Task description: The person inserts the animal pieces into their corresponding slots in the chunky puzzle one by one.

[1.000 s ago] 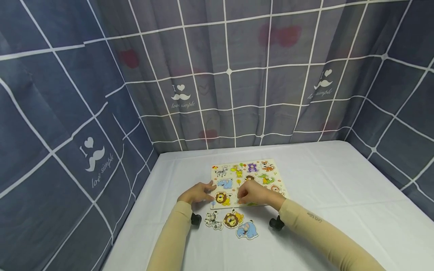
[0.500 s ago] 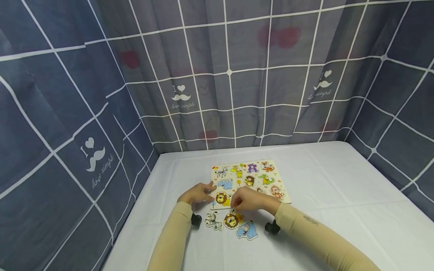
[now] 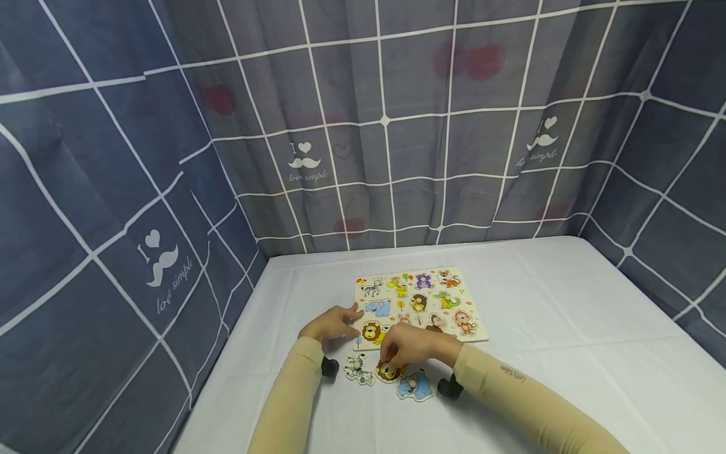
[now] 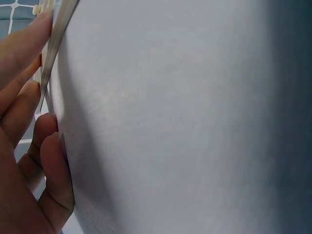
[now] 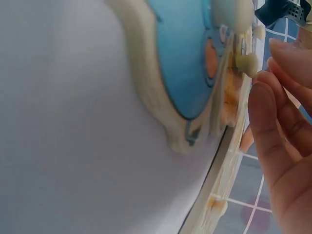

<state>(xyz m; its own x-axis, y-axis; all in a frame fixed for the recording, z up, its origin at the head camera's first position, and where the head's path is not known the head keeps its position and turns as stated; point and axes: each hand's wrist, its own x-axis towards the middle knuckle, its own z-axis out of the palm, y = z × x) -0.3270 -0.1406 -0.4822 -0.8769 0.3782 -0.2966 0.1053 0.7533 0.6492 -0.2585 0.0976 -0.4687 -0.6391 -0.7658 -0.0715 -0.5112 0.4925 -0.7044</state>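
My left hand (image 3: 332, 323) lies at the left side of a wooden animal puzzle board (image 3: 479, 334), fingertips on its edge. The left wrist view shows those fingers extended, touching the board's side (image 4: 58, 39). My right hand (image 3: 409, 345) is bent over the loose lion puzzle piece (image 3: 391, 373) in front of the board. In the right wrist view, its thumb and fingertips (image 5: 262, 95) come right up to a pale knob (image 5: 248, 63), which shows whole beside them. A zebra piece (image 3: 359, 371) lies left of the lion, an elephant piece (image 3: 416, 386) to the right.
The board bears several animal pictures, among them a crocodile (image 3: 448, 300) and a monkey (image 3: 465, 323). A white cloth covers the table (image 3: 544, 302). Dark checked curtains (image 3: 414, 145) stand behind and at both sides.
My right hand has moved from over the board's lower middle toward me and left, down to the loose lion piece. The left hand and the board have stayed put.
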